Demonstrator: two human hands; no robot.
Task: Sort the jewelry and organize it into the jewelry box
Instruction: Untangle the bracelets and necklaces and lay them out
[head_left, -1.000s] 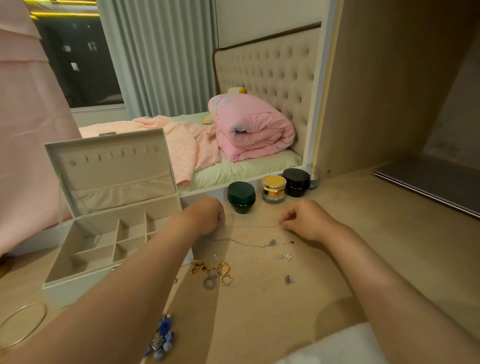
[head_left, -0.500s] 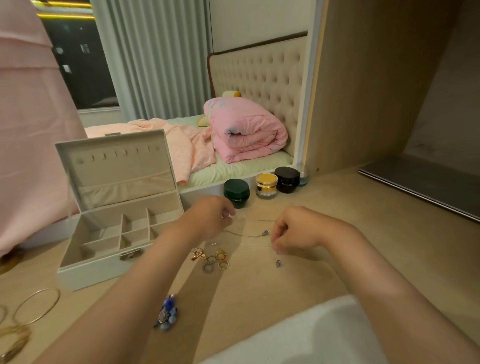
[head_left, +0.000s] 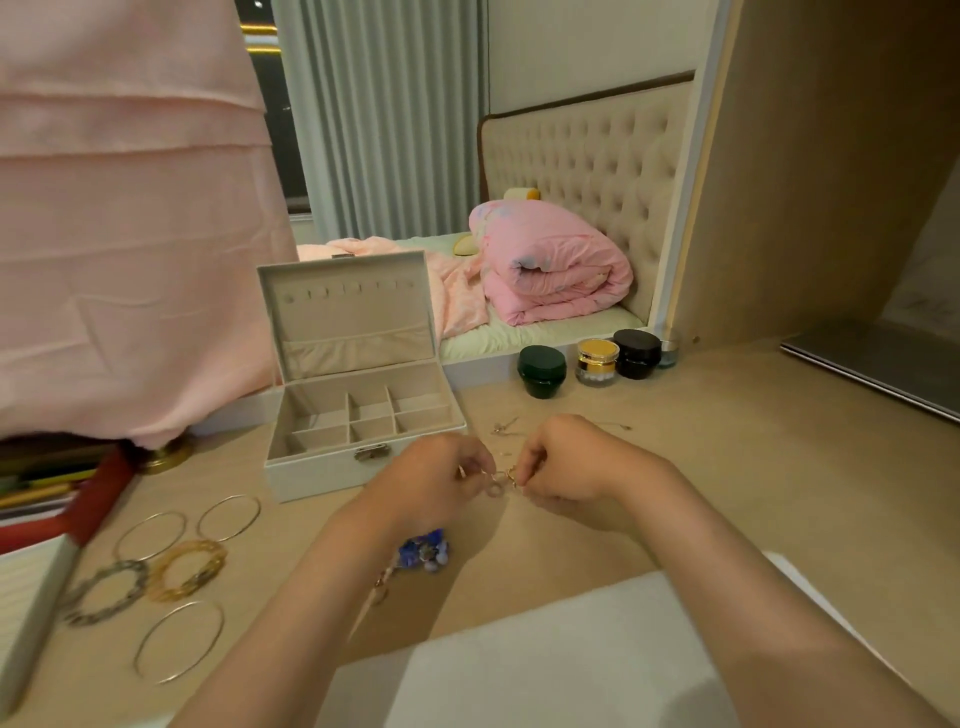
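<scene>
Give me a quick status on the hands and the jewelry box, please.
Left hand and right hand both pinching small rings between them. Jewelry box open, visible compartments look empty. Nothing seen between hands and box.

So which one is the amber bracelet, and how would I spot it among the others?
Find the open white jewelry box; on the desk in front of it, to the left, lies a cluster of bangles. The amber bangle is in their middle, touching a grey chain-link bangle. It alone is honey-coloured; its chunky neighbour is grey, and the thin metal hoops around them are plain wire.
</scene>
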